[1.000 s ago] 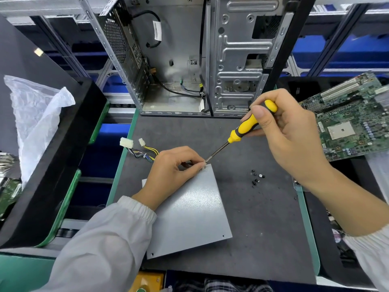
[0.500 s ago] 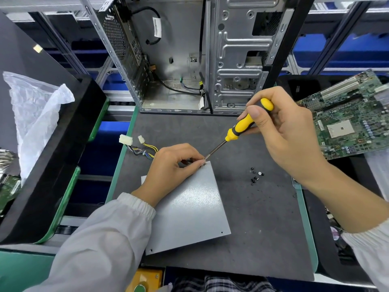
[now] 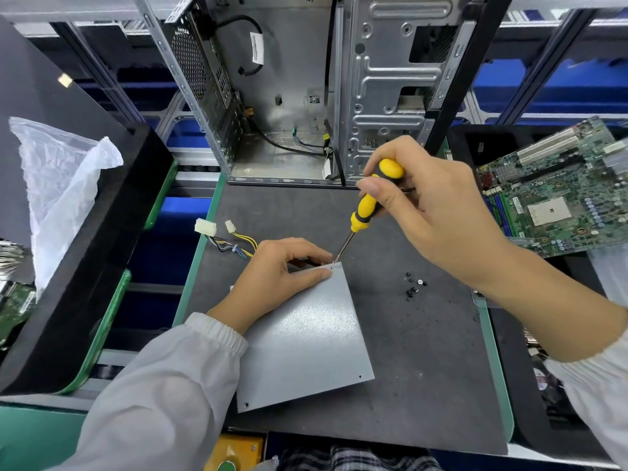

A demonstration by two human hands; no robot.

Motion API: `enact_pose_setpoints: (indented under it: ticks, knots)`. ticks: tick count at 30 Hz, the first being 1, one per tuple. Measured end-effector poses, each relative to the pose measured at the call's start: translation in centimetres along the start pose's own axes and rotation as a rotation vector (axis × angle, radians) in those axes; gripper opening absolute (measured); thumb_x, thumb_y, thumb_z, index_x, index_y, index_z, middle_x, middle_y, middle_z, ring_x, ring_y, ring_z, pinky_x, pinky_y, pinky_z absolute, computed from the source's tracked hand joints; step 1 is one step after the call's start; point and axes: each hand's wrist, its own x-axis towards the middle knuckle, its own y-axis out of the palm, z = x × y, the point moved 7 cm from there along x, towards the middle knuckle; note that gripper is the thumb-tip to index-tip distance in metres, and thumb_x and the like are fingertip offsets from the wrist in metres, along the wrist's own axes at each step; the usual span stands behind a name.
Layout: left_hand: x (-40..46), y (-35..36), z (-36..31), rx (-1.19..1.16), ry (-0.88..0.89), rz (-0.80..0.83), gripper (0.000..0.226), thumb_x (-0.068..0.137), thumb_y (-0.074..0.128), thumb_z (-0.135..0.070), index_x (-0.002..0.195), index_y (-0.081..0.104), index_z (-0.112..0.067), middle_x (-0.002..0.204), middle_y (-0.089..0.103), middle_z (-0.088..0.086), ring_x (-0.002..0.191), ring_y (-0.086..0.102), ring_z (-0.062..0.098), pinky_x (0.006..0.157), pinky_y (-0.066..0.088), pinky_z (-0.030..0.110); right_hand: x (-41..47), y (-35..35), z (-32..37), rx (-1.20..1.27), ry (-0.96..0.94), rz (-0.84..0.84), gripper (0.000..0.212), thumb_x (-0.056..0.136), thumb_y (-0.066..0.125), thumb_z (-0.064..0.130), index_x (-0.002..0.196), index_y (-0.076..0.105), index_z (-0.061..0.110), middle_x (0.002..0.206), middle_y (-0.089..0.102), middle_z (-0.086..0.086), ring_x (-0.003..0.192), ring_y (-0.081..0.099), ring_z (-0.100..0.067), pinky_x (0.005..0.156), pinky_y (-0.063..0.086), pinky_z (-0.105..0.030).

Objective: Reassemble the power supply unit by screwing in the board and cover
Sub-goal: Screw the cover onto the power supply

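One corner matters here: the far right corner of the grey cover [image 3: 306, 338], where my left hand [image 3: 282, 277] rests with thumb and fingertips closed around the screw spot, and the screwdriver [image 3: 368, 207] tip meets it just beside those fingertips. My right hand [image 3: 431, 212] grips the yellow handle, the shaft slanting down and leftward from it. The spare screws [image 3: 413, 287] lie on the mat [image 3: 424, 368], right of the cover, nearer my right hand.
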Motion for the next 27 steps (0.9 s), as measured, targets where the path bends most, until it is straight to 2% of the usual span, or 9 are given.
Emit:
enact_pose_setpoints:
  ticks: [5,14,20,25,27]
  knots:
    - [-0.2,0.3,0.1,0.028,-0.018,0.033,0.021,0.08,0.08,-0.016,0.101,0.077,-0.012,0.096,0.074,-0.004,0.089,0.067,0.009,0.084,0.054,0.031,0.1,0.5,0.2,0.01,0.009,0.043,0.03,0.096,0.05,0.028,0.097,0.053,-0.001,0.074,0.063,0.005,0.075,0.066,-0.004,0.068,0.052,-0.027]
    - [-0.2,0.5,0.2,0.03,-0.033,0.057,0.025,0.077,0.083,-0.023,0.099,0.077,-0.014,0.096,0.073,-0.003,0.088,0.067,0.013,0.084,0.054,0.036,0.0,1.2,0.3,-0.01,-0.014,0.067,0.028,0.096,0.05,0.029,0.097,0.053,0.001,0.071,0.055,0.017,0.074,0.063,0.001,0.066,0.05,-0.017]
    - [-0.1,0.5,0.2,0.038,-0.028,0.04,0.02,0.08,0.081,-0.019,0.097,0.077,-0.01,0.094,0.073,-0.002,0.088,0.068,0.012,0.084,0.053,0.037,0.1,1.4,0.4,-0.044,-0.034,0.07,0.028,0.096,0.049,0.03,0.098,0.053,0.003,0.069,0.048,0.019,0.071,0.061,-0.005,0.063,0.049,-0.023]
    - [0.3,0.3,0.0,0.004,-0.024,0.008,0.008,0.083,0.076,-0.009,0.091,0.077,-0.009,0.089,0.074,0.0,0.083,0.068,0.012,0.081,0.055,0.037,0.1,1.6,0.3,-0.019,-0.036,0.078,0.026,0.096,0.051,0.028,0.097,0.053,0.003,0.068,0.048,0.02,0.07,0.06,0.001,0.063,0.045,-0.011]
    - [0.5,0.3,0.0,-0.026,-0.025,0.001,0.005,0.081,0.078,-0.009,0.087,0.077,-0.009,0.086,0.073,0.001,0.081,0.068,0.014,0.08,0.055,0.038,0.2,1.6,0.3,-0.014,-0.022,0.084,0.026,0.095,0.053,0.029,0.095,0.053,0.002,0.068,0.05,0.017,0.069,0.061,-0.001,0.061,0.043,-0.009]
